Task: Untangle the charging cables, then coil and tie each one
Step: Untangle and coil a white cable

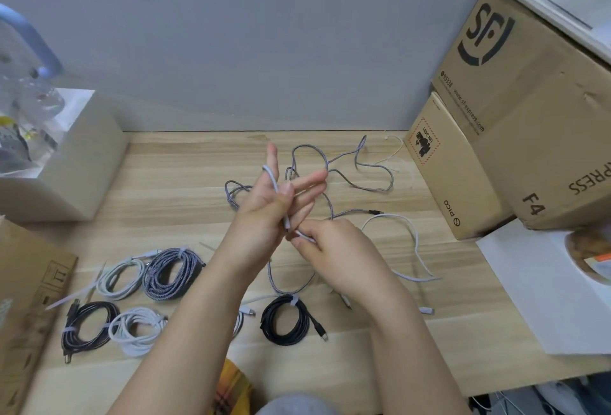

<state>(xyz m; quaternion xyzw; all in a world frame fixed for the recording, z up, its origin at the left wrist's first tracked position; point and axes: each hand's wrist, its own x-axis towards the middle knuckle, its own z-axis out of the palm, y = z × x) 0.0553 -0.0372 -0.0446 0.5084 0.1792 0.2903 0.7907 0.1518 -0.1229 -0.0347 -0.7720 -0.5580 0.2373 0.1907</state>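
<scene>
- The left hand (264,206) is raised with fingers straight and spread, serving as a form to wind on: the white cable (415,242) loops over the index finger and runs down across the palm, pinned there by the thumb.
- The right hand (334,249) sits just below, fingers curled, pinching the same cable near the heel of the left palm, likely to feed the next turn onto the fingers.
- From that pinch the loose length trails right across the table (185,176) in an open arc, then back toward the near edge, so most of the cable lies outside both grips, not yet wound.
- Behind the hands the grey braided cable (363,180) sprawls uncoiled; a strand passes under the wrists, so it may snag the white one.
- Five tied coils sit along the near left, among them a grey coil (172,277) and a black coil (286,318), parked out of the way as finished.
- Boxes (496,110) crowd the right side.
</scene>
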